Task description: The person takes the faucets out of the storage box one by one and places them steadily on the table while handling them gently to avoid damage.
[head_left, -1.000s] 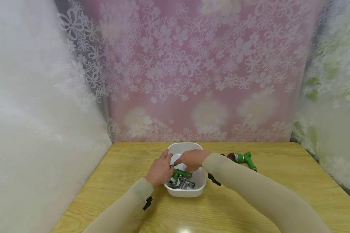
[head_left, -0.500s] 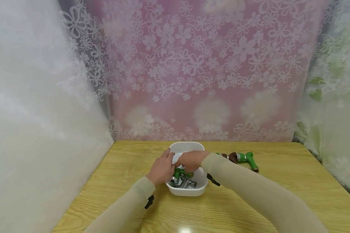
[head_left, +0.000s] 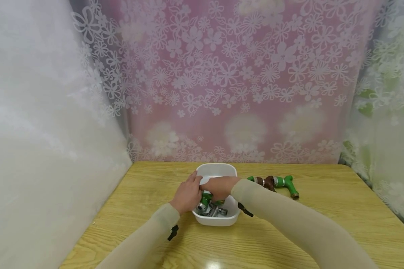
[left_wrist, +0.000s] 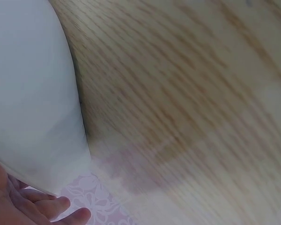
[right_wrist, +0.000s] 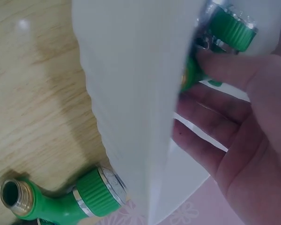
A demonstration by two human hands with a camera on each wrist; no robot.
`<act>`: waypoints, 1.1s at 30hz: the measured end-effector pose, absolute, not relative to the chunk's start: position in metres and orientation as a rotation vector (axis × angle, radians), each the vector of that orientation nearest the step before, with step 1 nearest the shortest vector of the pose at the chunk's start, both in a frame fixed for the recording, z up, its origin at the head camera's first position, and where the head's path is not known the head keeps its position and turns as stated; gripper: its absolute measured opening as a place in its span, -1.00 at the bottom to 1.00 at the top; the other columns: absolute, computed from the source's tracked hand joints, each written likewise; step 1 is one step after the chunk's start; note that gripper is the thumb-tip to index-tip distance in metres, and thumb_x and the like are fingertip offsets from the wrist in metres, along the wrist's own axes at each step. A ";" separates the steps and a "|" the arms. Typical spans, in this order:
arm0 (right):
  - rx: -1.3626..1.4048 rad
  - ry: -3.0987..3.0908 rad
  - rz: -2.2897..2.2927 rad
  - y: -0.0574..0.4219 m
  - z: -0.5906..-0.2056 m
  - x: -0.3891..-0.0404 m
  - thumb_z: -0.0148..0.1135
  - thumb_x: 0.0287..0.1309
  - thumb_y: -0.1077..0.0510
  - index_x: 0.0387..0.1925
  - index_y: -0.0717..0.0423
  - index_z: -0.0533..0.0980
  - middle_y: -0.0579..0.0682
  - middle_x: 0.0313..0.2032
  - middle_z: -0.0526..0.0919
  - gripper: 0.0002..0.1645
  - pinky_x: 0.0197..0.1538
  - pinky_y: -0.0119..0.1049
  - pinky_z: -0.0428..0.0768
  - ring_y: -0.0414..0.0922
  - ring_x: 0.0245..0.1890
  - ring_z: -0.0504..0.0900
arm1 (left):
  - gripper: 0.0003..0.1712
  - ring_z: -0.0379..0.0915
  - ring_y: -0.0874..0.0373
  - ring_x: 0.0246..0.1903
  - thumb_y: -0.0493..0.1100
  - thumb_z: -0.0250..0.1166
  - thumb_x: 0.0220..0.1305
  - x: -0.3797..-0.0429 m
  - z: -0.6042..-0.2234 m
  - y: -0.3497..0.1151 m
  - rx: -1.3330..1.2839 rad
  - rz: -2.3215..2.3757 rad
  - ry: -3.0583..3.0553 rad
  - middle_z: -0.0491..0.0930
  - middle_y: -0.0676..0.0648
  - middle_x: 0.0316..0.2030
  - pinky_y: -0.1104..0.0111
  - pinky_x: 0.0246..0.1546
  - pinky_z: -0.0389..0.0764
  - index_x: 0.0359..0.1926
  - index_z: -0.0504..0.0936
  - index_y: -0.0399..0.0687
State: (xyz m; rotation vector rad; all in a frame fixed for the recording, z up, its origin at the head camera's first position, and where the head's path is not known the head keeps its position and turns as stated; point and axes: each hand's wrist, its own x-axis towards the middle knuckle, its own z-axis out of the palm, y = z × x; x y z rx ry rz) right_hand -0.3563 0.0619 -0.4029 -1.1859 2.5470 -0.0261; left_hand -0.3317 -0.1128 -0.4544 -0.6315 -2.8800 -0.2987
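A white plastic basin (head_left: 216,222) stands on the wooden table with several green and chrome faucets inside. My left hand (head_left: 187,194) rests on its left rim, fingers stretched over the edge; in the left wrist view the fingertips (left_wrist: 61,204) show past the rim. Reaching into the basin from the right, my right hand (head_left: 220,186) holds a green faucet (right_wrist: 194,75) between thumb and fingers. A second ribbed green collar (right_wrist: 232,28) shows beyond it. Chrome faucets (head_left: 217,212) lie at the basin's near end. The basin wall and hand hide part of the held faucet.
Right of the basin, a green faucet (head_left: 290,186) and a brown one (head_left: 270,182) lie on the table (head_left: 316,216), with another green piece (head_left: 250,179) beside them, partly behind my right sleeve. A floral curtain (head_left: 235,93) hangs behind the table.
My right hand has moved slightly nearer, down onto the green faucet, which has turned a little and is now more covered. The left hand stays on the rim. The view has shifted slightly.
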 end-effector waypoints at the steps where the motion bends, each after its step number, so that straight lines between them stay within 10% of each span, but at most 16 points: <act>1: -1.184 2.556 -0.029 0.062 -0.404 -0.356 0.39 0.24 0.18 0.43 -0.26 0.34 -0.19 0.25 0.58 -0.22 0.11 -0.34 0.58 -0.29 0.09 0.61 | -0.47 0.31 -0.17 0.39 -0.13 0.02 0.49 -0.332 -0.454 -0.113 -0.632 -0.297 -2.881 0.19 -0.36 0.47 -0.01 0.21 0.53 0.37 0.38 -0.27; 33: -0.857 2.618 0.062 0.060 -0.407 -0.364 0.27 0.33 0.15 0.14 -0.25 0.59 -0.24 -0.10 0.70 -0.61 0.02 -0.22 0.61 -0.29 -0.23 0.59 | -0.46 0.25 -0.15 0.43 -0.11 0.10 0.46 -0.327 -0.451 -0.112 -0.626 -0.289 -2.886 0.21 -0.34 0.47 -0.03 0.18 0.54 0.35 0.38 -0.25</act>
